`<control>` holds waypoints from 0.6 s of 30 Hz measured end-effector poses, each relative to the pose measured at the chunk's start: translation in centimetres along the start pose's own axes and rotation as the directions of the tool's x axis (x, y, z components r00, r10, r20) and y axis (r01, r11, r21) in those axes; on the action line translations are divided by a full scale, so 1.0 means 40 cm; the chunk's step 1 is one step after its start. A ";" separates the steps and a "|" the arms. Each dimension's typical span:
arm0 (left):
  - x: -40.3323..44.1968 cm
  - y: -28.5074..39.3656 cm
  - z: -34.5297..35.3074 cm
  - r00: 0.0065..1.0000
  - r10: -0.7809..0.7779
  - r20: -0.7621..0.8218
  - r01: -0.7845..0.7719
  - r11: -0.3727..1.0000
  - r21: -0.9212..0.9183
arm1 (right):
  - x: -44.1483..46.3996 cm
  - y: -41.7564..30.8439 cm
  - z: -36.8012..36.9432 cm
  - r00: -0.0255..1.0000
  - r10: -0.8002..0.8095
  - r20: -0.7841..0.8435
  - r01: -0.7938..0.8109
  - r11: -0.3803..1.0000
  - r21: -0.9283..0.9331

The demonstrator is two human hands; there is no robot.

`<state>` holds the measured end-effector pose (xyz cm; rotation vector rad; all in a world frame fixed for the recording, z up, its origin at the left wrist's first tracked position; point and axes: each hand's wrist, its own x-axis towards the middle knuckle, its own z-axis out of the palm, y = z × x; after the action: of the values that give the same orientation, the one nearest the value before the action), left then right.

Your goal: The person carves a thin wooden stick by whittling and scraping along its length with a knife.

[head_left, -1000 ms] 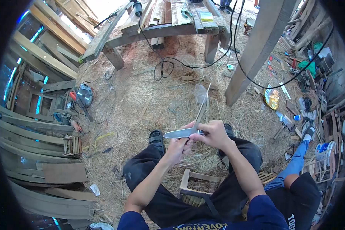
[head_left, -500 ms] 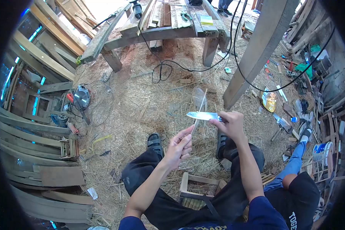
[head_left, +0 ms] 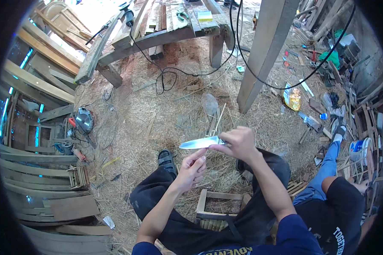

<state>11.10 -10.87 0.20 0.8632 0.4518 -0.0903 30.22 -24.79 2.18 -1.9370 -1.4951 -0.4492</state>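
My right hand is closed around the handle of a knife, its broad shiny blade pointing left. My left hand, just below the blade, pinches a thin wooden stick. The stick slants up and away past the knife, its middle hidden behind the blade and my right hand. The blade lies across the stick close to my left fingertips; whether it bites into the wood I cannot tell. Between my legs is a small wooden frame with slats.
A rough workbench stands ahead, with a wooden post and hanging black cable to its right. A circular saw lies left on the straw-littered floor. Stacked boards line the left side. Another person sits close on my right, near a bucket.
My right hand and the knife have moved left and down, bringing the blade nearer my left fingertips. My left hand has shifted slightly left and lower. The whole view has swung a little.
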 end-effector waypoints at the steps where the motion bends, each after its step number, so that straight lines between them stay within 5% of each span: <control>1: -0.008 0.022 0.024 1.000 -0.014 -0.008 0.014 0.999 0.037 | 0.000 0.022 -0.002 0.998 0.014 -0.058 -0.018 0.998 -0.059; 6: -0.004 0.026 0.011 0.999 0.036 0.007 -0.036 0.996 0.085 | 0.000 0.043 -0.025 0.970 0.240 -0.020 -0.241 0.963 -0.121; 8: -0.009 0.004 -0.010 0.999 0.038 0.028 -0.040 0.996 0.074 | -0.014 0.000 -0.001 0.998 0.042 0.036 -0.041 0.999 -0.020; 9: -0.017 0.010 -0.006 0.999 0.024 0.022 -0.025 0.997 0.071 | -0.006 0.018 -0.004 0.998 0.066 0.008 -0.065 0.994 -0.093; 14: -0.031 0.029 -0.014 0.998 0.067 -0.016 -0.065 0.995 0.073 | 0.007 0.100 -0.028 0.928 0.344 -0.142 -0.366 0.914 -0.175; 18: -0.030 0.017 -0.038 0.996 0.092 -0.010 -0.092 0.996 -0.006 | -0.003 -0.041 0.013 0.990 0.122 0.066 -0.122 0.992 -0.016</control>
<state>9.66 -9.43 0.33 0.8768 0.4207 0.0005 28.59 -24.30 2.19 -2.0581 -1.4083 -0.3428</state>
